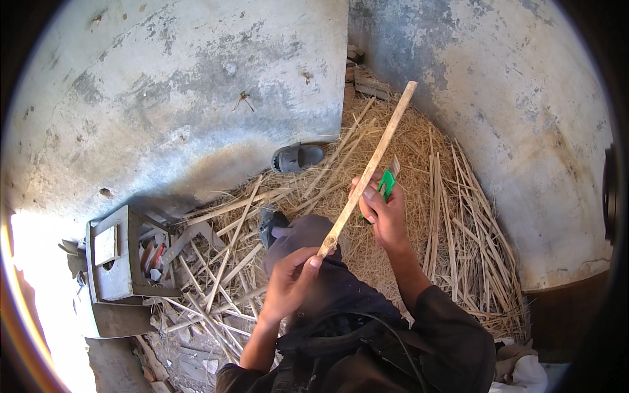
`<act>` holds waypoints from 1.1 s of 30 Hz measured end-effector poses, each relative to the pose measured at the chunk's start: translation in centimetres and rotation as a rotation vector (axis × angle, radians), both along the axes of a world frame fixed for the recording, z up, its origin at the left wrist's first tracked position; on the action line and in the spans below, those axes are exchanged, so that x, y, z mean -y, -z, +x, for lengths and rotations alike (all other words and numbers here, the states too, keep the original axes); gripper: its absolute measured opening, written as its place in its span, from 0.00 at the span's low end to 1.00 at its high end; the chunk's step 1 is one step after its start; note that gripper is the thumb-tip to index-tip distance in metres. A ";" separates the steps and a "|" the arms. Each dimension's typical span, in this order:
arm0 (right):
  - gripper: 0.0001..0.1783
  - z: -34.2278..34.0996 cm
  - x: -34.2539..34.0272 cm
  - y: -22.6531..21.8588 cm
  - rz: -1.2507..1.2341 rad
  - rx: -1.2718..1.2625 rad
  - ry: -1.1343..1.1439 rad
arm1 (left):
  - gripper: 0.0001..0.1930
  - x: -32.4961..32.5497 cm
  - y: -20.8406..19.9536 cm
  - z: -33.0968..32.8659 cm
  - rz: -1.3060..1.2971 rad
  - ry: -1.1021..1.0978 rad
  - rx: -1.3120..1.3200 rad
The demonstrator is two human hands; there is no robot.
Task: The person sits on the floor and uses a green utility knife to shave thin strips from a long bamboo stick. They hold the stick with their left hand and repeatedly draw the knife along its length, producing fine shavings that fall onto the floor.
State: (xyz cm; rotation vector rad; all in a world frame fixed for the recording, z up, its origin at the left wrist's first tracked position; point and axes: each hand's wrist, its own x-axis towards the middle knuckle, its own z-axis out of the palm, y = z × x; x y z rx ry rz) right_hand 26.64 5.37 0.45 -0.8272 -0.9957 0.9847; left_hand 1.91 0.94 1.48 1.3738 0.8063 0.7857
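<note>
A long, flat strip of pale split wood or bamboo [371, 164] slants up and to the right in front of me. My left hand [291, 280] is closed around its lower end, thumb on top. Further up, my right hand [386, 213] is closed on a green-handled utility knife [388, 185], its blade pointing up beside the strip's right side. Some right-hand fingers sit behind the strip and seem to touch it. The strip's upper end is free in the air.
Straw-like shavings [400, 262] cover the floor. Many long strips [475, 242] lie along the right wall, others on the left. A grey sandal [298, 158] lies near the far wall [196, 85]. A worn wooden box [121, 255] holding odds and ends stands left.
</note>
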 end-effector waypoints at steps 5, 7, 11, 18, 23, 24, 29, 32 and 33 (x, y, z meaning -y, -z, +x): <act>0.24 0.5 0.3 0.8 0.228 0.206 0.075 | 0.15 -0.4 0.7 0.5 0.112 -0.101 -0.100; 0.27 0.7 0.8 2.6 0.283 0.432 0.180 | 0.15 -0.7 0.7 0.7 0.153 -0.122 -0.158; 0.17 1.2 1.7 1.7 0.438 0.866 0.095 | 0.15 -0.4 0.5 0.6 0.074 -0.160 -0.141; 0.15 0.9 2.5 0.8 0.427 0.974 0.076 | 0.14 0.0 -0.7 0.5 0.198 -0.164 -0.219; 0.16 0.9 2.2 0.5 0.471 0.998 0.107 | 0.20 0.3 -1.0 0.9 0.369 -0.212 -0.239; 0.16 0.9 2.2 0.3 0.482 1.001 0.119 | 0.20 0.4 -1.3 1.0 0.359 -0.213 -0.256; 0.15 0.8 2.3 -0.6 0.515 1.072 0.162 | 0.21 1.4 -3.0 0.8 0.294 -0.183 -0.388; 0.15 0.7 2.2 -0.8 0.541 1.105 0.214 | 0.21 1.5 -2.8 0.9 0.313 -0.203 -0.420; 0.15 0.6 2.1 -0.9 0.549 1.117 0.234 | 0.21 1.5 -2.8 1.0 0.318 -0.207 -0.424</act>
